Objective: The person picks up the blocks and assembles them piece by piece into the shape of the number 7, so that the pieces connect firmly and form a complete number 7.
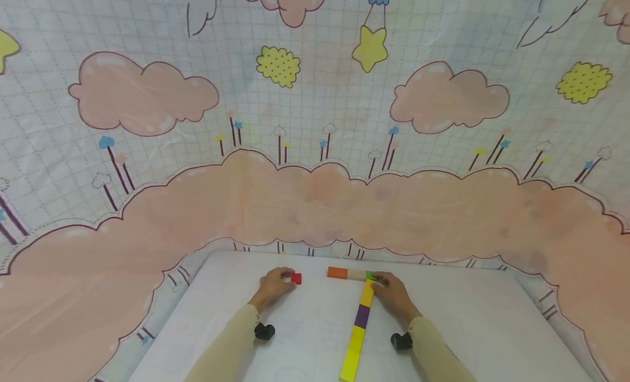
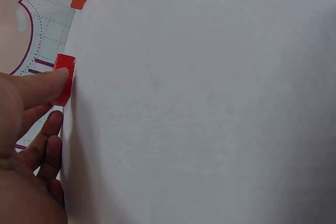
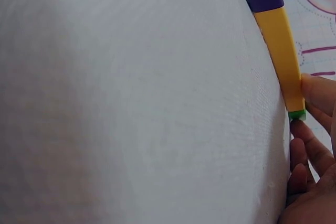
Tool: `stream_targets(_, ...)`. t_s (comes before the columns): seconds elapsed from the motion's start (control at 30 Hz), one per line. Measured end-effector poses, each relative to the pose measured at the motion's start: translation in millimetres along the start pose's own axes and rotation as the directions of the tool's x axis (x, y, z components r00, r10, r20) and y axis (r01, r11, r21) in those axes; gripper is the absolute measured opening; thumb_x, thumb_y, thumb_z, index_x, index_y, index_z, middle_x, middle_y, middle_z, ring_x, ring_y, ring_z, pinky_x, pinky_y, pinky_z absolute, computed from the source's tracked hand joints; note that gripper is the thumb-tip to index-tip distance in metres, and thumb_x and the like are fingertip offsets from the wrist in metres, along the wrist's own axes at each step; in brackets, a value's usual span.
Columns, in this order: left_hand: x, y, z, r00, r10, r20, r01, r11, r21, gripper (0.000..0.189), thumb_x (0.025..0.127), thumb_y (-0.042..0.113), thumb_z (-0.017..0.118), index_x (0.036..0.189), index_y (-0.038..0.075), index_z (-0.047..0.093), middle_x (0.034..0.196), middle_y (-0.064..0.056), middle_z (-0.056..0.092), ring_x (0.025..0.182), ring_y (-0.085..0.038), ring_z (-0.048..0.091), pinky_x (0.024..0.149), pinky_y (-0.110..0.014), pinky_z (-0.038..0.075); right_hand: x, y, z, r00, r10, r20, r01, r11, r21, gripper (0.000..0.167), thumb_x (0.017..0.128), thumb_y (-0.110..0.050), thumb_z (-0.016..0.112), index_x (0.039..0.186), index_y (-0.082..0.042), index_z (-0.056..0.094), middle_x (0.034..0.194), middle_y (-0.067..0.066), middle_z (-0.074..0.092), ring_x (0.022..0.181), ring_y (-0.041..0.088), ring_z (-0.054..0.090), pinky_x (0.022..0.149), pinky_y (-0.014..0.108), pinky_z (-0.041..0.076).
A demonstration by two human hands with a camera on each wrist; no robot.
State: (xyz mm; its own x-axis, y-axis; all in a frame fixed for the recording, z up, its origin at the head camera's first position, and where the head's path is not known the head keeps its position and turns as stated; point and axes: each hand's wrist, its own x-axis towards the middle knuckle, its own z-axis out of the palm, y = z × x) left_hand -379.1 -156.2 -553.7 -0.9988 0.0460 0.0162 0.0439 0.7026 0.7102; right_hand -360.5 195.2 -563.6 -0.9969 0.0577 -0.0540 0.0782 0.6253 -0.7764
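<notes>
My left hand [image 1: 275, 283] pinches a small red block [image 1: 296, 278] between thumb and fingers at the far part of the table; the left wrist view shows the thumb pressed on the red block [image 2: 64, 80]. My right hand [image 1: 394, 294] has its fingers curled at a green block [image 1: 371, 275], partly covered by them. Its thumb is right at the end of an orange-yellow block [image 1: 367, 294], which meets the green one in the right wrist view. Left of the green block lie a beige block [image 1: 356, 275] and an orange block [image 1: 337, 272], end to end.
From the orange-yellow block, a row runs toward me: a purple block [image 1: 361, 316], then bright yellow blocks [image 1: 351, 356]. Everything sits on a white table [image 1: 295, 338]. Behind it hangs a cloth [image 1: 305, 201] printed with clouds. Dark wrist devices [image 1: 264, 331] show at both sleeves.
</notes>
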Motion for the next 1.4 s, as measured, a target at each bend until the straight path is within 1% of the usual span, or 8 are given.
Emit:
stream_targets(0.1, 0.3, -1.3, 1.1, 1.0, 0.0, -0.011, 0.0, 1.0, 0.006, 0.032, 0.087, 0.018, 0.074, 0.117, 0.013, 0.069, 0.123, -0.011, 0.067, 0.124, -0.035, 0.054, 0.105, -0.057, 0.029, -0.6, -1, 0, 1.0, -0.006, 0.0, 0.006, 1.0, -0.001, 0.038, 0.095, -0.027, 0.063, 0.132, -0.017, 0.059, 0.14, 0.012, 0.054, 0.131, 0.035, 0.047, 0.111, 0.059, 0.035)
stream_targets(0.3, -1.4, -4.5, 1.3, 1.0, 0.011, -0.022, -0.012, 1.0, -0.026, 0.031, 0.087, 0.016, 0.074, 0.117, 0.011, 0.069, 0.121, -0.012, 0.068, 0.123, -0.035, 0.054, 0.105, -0.057, 0.029, -2.5, -3, 0, 1.0, -0.008, -0.001, 0.008, 1.0, -0.006, 0.038, 0.095, -0.027, 0.064, 0.131, -0.016, 0.06, 0.14, 0.014, 0.054, 0.131, 0.036, 0.047, 0.11, 0.059, 0.035)
stream_targets(0.47, -3.3, -7.2, 1.8, 1.0, -0.004, -0.022, 0.003, 0.998, -0.063, 0.032, 0.088, 0.017, 0.072, 0.12, 0.012, 0.067, 0.123, -0.011, 0.066, 0.125, -0.035, 0.053, 0.11, -0.059, 0.029, -2.1, -3, -1, 1.0, -0.004, -0.003, 0.004, 1.0, -0.004, 0.038, 0.095, -0.028, 0.063, 0.132, -0.016, 0.059, 0.14, 0.014, 0.054, 0.131, 0.036, 0.047, 0.111, 0.059, 0.035)
stream_targets(0.63, -6.6, -6.3, 0.6, 0.999, -0.027, -0.019, 0.026, 0.995, -0.092, 0.034, 0.089, 0.016, 0.072, 0.122, 0.012, 0.066, 0.128, -0.013, 0.063, 0.126, -0.036, 0.051, 0.11, -0.06, 0.034, -2.7, -2, 0, 1.0, -0.002, -0.004, 0.002, 1.0, -0.002, 0.039, 0.095, -0.027, 0.063, 0.132, -0.016, 0.059, 0.14, 0.014, 0.054, 0.131, 0.036, 0.047, 0.111, 0.059, 0.035)
stream_targets(0.77, -9.2, -4.3, -1.6, 0.999, -0.031, -0.016, 0.029, 0.993, -0.114, 0.035, 0.089, 0.015, 0.071, 0.123, 0.01, 0.065, 0.129, -0.014, 0.062, 0.126, -0.036, 0.051, 0.11, -0.057, 0.036, -2.5, -2, 0, 1.0, -0.005, -0.007, 0.005, 1.0, -0.009, 0.039, 0.095, -0.027, 0.063, 0.132, -0.016, 0.059, 0.139, 0.014, 0.055, 0.13, 0.036, 0.047, 0.111, 0.059, 0.035)
stream_targets(1.0, -13.9, -2.5, -6.0, 1.0, 0.007, -0.029, -0.011, 0.993, -0.12, 0.034, 0.089, 0.011, 0.071, 0.122, 0.006, 0.065, 0.125, -0.016, 0.063, 0.124, -0.036, 0.053, 0.109, -0.055, 0.038, -2.0, -1, 2, 1.0, -0.017, -0.007, 0.017, 1.0, -0.02, 0.039, 0.095, -0.026, 0.064, 0.132, -0.015, 0.059, 0.138, 0.013, 0.056, 0.128, 0.034, 0.049, 0.11, 0.058, 0.037)
stream_targets(1.17, -17.8, -0.7, -9.3, 0.999, 0.013, -0.029, -0.017, 0.99, -0.139, 0.034, 0.089, 0.011, 0.071, 0.122, 0.005, 0.064, 0.125, -0.016, 0.063, 0.123, -0.036, 0.053, 0.109, -0.055, 0.039, -2.3, -1, 1, 1.0, -0.014, -0.007, 0.014, 1.0, -0.022, 0.039, 0.095, -0.027, 0.063, 0.132, -0.016, 0.06, 0.139, 0.013, 0.055, 0.129, 0.035, 0.048, 0.11, 0.059, 0.037)
stream_targets(1.4, -21.8, 1.5, -17.0, 0.999, -0.004, -0.04, -0.002, 0.988, -0.154, 0.035, 0.09, 0.013, 0.07, 0.124, 0.007, 0.064, 0.125, -0.016, 0.062, 0.118, -0.034, 0.054, 0.107, -0.054, 0.041, -2.0, -1, 1, 1.0, -0.009, -0.007, 0.008, 1.0, -0.008, 0.038, 0.095, -0.028, 0.063, 0.132, -0.016, 0.06, 0.138, 0.013, 0.055, 0.129, 0.035, 0.048, 0.11, 0.059, 0.036)
